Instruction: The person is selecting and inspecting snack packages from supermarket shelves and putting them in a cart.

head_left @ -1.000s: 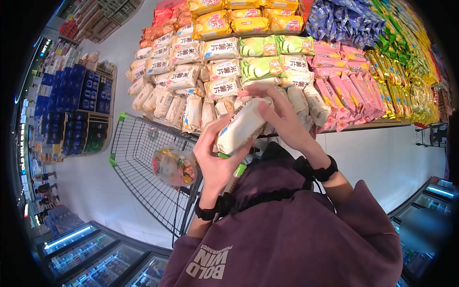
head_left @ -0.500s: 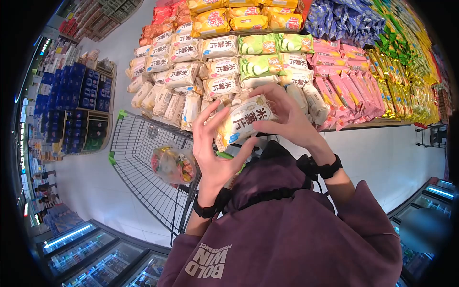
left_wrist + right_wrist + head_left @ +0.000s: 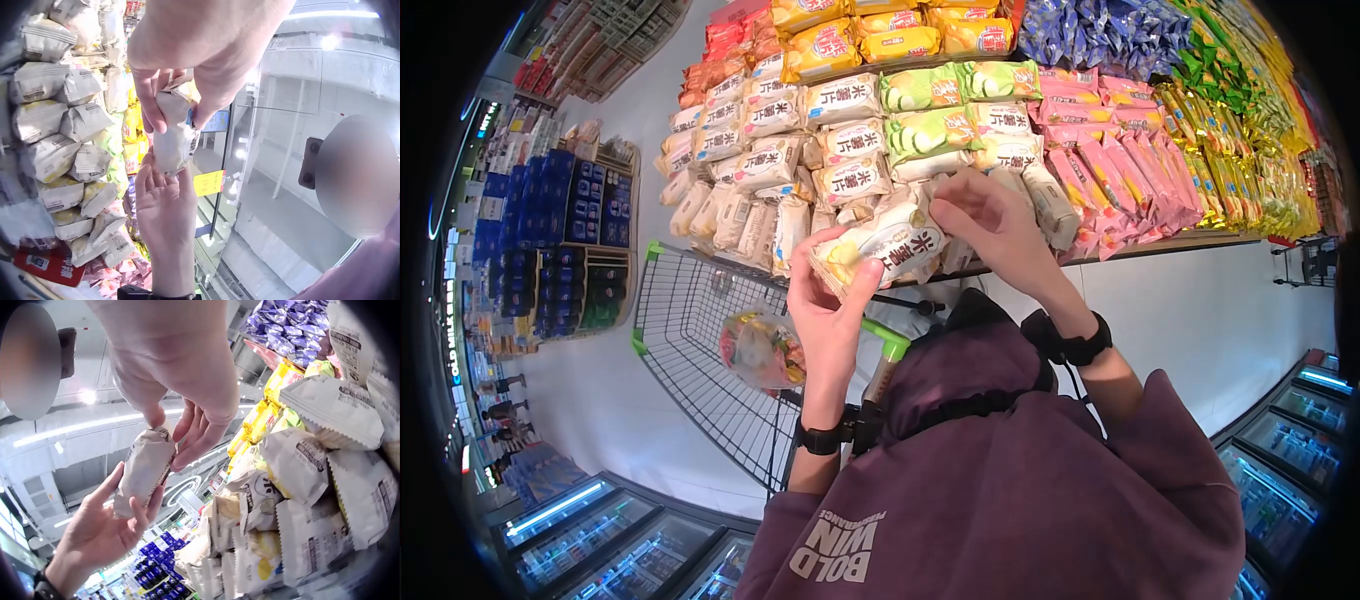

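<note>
My left hand [image 3: 825, 300] grips the left end of a cream-coloured snack packet [image 3: 890, 240], its thumb across the printed front and its fingers behind. The packet is held tilted over the near edge of the display, dark lettering facing up. At its right end is my right hand [image 3: 1000, 220], with loosely bent fingers right at the wrapper's tip. In the left wrist view, the packet [image 3: 175, 144] hangs between the left thumb and fingers, and the right hand [image 3: 165, 215] lies palm-out below its lower end. The right wrist view shows the packet's plain back [image 3: 147, 465].
Similar cream packets [image 3: 850, 175] are stacked just ahead, with green packets [image 3: 930, 135] and pink packets [image 3: 1115, 180] beside them. A shopping cart [image 3: 700, 350] at left holds a clear bag of colourful items [image 3: 760, 350]. Blue stacked goods [image 3: 600, 200] stand farther left.
The packet has turned from its plain side to its lettered front and shifted left. The left hand has closed around its left end; the right hand has loosened from around the other end.
</note>
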{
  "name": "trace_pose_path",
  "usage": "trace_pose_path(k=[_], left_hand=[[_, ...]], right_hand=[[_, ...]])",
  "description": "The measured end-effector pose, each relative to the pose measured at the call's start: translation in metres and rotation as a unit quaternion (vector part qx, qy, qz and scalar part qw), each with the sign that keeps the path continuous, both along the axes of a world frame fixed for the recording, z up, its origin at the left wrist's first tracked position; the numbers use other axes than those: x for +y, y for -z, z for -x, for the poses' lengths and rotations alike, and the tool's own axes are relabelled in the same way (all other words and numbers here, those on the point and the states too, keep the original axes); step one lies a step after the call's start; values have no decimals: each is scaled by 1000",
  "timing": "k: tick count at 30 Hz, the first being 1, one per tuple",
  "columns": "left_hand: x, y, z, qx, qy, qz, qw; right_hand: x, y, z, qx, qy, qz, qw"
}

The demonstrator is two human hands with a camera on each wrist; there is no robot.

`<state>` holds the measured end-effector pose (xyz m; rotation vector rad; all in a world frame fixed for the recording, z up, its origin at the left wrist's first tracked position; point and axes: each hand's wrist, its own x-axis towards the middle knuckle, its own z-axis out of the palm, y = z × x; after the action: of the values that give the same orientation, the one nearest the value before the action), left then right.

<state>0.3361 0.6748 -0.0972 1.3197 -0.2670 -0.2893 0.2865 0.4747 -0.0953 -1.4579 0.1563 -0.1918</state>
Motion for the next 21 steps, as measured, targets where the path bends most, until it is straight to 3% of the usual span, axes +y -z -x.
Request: trace_pose_path(k=[4,8,14,19,21], left_hand=[[-6,-2,4,-54,-36,-46,997],[-5,3,3,-21,-52,-73,996],[6,8,-2,-81,-68,-154,982],[10,8,0,-53,-56,-172,982],[4,5,-3,-149,-80,-172,970]], right_hand=[[1,-1,1,9,33,109,994],[4,3,1,-24,56,160,985],[4,-2,2,-79,37,273,958],[6,-5,0,-40,53,228,971],[7,-3,-2,-30,64,218,973]])
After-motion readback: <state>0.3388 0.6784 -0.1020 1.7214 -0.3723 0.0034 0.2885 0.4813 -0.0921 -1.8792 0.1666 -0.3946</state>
